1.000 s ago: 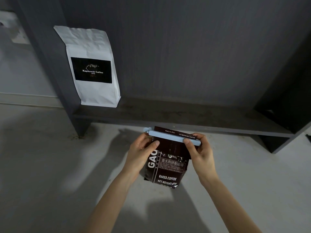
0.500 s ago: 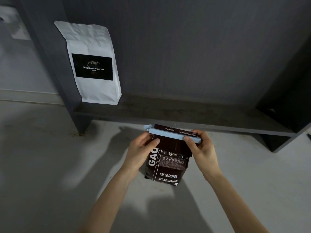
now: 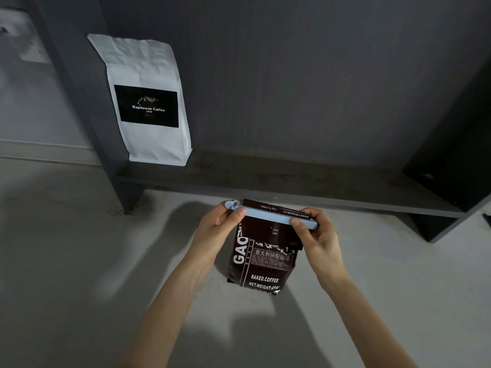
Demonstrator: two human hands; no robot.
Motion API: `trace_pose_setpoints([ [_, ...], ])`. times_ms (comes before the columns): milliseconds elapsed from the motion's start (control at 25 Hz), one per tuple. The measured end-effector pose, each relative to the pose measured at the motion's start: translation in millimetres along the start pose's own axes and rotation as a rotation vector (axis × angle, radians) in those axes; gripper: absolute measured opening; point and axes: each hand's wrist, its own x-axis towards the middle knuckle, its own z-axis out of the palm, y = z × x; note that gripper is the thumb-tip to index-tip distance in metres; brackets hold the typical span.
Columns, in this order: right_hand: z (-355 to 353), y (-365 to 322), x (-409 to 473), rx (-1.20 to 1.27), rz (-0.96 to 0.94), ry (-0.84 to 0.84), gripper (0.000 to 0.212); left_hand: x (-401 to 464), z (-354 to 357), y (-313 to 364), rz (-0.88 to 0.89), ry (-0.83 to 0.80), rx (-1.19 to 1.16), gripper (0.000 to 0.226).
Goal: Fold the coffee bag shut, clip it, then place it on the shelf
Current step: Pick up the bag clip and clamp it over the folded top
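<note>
At lower centre of the frame, the left hand (image 3: 218, 229) pinches the left end of a long pale-blue plastic clip (image 3: 268, 217), thumb on top. The right hand (image 3: 317, 239) pinches its right end. The clip spans the folded top of a glossy, crinkled dark brown coffee bag (image 3: 261, 261), held just below the dark matte shelf (image 3: 265, 179). A white matte pouch (image 3: 148, 102) stands at upper left.

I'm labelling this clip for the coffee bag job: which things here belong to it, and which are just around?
Part of the job:
dark coffee bag
blue clip across its folded top
left hand and right hand, holding the clip's ends
shelf

Just around:
white coffee bag, standing on the shelf
</note>
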Motion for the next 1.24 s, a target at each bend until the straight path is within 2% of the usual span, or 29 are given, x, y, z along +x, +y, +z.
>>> trace_pose_setpoints([
  [440, -2, 3, -2, 0.024, 0.024, 0.008, 0.013, 0, 9, -7, 0.042, 0.056, -0.096, 0.026],
  [600, 0, 2, -2, 0.023, 0.025, 0.018, 0.013, -1, 11, -7, 0.058, 0.11, -0.075, 0.012],
  [840, 1, 3, -3, 0.061, 0.025, 0.032, 0.015, -2, 15, -8, 0.073, 0.15, -0.053, 0.026],
  [1040, -6, 10, -8, 0.064, 0.004, 0.073, 0.012, -4, 11, -8, 0.048, 0.137, -0.058, 0.024],
  [1240, -7, 13, -4, 0.03, 0.002, 0.037, 0.01, -4, 7, -11, 0.038, 0.101, -0.046, 0.022],
])
